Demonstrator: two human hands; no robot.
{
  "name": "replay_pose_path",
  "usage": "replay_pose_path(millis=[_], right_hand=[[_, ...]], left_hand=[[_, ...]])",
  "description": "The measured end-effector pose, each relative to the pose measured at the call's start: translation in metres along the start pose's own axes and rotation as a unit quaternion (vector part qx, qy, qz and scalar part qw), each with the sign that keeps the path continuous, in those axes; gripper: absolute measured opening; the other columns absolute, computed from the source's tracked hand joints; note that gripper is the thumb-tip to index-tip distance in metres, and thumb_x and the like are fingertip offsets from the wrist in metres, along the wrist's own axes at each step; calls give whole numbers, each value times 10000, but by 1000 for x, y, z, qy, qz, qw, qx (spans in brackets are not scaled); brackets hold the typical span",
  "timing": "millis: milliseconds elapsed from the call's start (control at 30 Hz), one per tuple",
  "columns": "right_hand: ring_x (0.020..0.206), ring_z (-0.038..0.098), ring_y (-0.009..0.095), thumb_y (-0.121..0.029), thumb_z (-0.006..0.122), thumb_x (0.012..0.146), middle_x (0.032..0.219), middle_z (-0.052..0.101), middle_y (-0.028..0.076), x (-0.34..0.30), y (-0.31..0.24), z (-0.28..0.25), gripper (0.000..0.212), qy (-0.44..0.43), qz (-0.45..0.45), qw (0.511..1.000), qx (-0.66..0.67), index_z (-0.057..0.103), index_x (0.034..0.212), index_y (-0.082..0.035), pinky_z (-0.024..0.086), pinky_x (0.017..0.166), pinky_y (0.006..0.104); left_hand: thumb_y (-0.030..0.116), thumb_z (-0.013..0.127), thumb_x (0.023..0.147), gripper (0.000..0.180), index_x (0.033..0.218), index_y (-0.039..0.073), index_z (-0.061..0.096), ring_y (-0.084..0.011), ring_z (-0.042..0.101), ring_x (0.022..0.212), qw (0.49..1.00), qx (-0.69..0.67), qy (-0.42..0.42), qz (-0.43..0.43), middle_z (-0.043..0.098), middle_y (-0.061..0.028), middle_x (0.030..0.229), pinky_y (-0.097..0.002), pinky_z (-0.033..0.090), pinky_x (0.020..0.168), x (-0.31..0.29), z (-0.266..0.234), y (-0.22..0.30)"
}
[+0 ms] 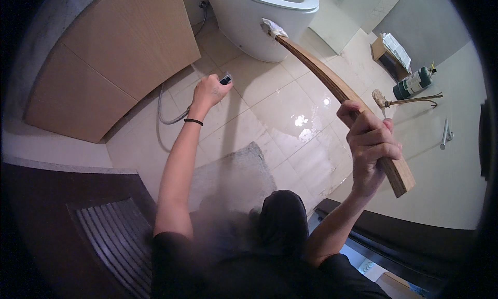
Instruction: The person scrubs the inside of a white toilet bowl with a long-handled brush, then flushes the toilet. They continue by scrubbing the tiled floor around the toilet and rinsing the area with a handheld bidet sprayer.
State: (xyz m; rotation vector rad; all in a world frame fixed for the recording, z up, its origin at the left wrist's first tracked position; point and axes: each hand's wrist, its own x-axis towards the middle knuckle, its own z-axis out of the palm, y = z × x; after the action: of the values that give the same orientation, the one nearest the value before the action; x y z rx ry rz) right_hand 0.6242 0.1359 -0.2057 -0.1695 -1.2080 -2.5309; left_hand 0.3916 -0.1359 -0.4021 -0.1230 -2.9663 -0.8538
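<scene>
My left hand (210, 94) is closed around a hand sprayer (226, 79) with a dark face and a shiny rim. A metal hose (171, 121) trails from below that hand toward the cabinet. In my right hand (371, 143) is a long, slightly curved wooden stick (327, 73), gripped near its thick end. At its far end is a crumpled white tip (275, 29), in front of the base of the white toilet (236, 26); I cannot tell whether they touch. Water (298, 117) lies on the floor tiles between my hands.
A wooden cabinet (122, 55) stands at the left. A grey mat (236, 169) lies before me. Toward the right are a green canister (413, 84), a small wooden box (389, 57) with papers, a worn brush (380, 98) and a wall-mounted metal bar (444, 134). A louvred dark door (46, 211) is at lower left.
</scene>
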Motion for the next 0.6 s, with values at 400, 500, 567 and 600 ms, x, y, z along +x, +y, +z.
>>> replay_pose_path(millis=[400, 500, 567, 600], right_hand=[[517, 591, 209, -31, 468, 842, 766, 429, 105, 10, 12, -1, 313, 1, 50, 999, -14, 270, 1084, -12, 570, 479, 347], [522, 589, 205, -45, 480, 844, 735, 442, 93, 21, 18, -2, 291, 52, 66, 995, -49, 286, 1059, -7, 568, 494, 342], [528, 577, 191, -65, 511, 833, 684, 474, 72, 43, 16, -2, 238, 78, 59, 995, -7, 329, 980, -22, 561, 528, 322], [525, 573, 188, -71, 519, 830, 674, 481, 67, 48, 17, -3, 228, 88, 56, 994, 12, 336, 961, -29, 560, 536, 316]], left_hand=[[518, 654, 832, 549, 866, -27, 704, -431, 699, 880, 999, 29, -36, 2, 699, -293, 897, -482, 546, 771, -5, 0, 10], [522, 656, 829, 554, 865, -28, 703, -431, 701, 874, 999, 31, -41, -8, 698, -294, 885, -486, 546, 770, -5, 1, 7], [524, 655, 828, 558, 868, -31, 703, -431, 700, 874, 998, 46, -49, 0, 697, -295, 878, -487, 546, 772, -6, 5, 8], [524, 654, 828, 561, 870, -32, 703, -432, 700, 874, 997, 55, -58, 5, 696, -296, 874, -487, 545, 772, -5, 5, 9]])
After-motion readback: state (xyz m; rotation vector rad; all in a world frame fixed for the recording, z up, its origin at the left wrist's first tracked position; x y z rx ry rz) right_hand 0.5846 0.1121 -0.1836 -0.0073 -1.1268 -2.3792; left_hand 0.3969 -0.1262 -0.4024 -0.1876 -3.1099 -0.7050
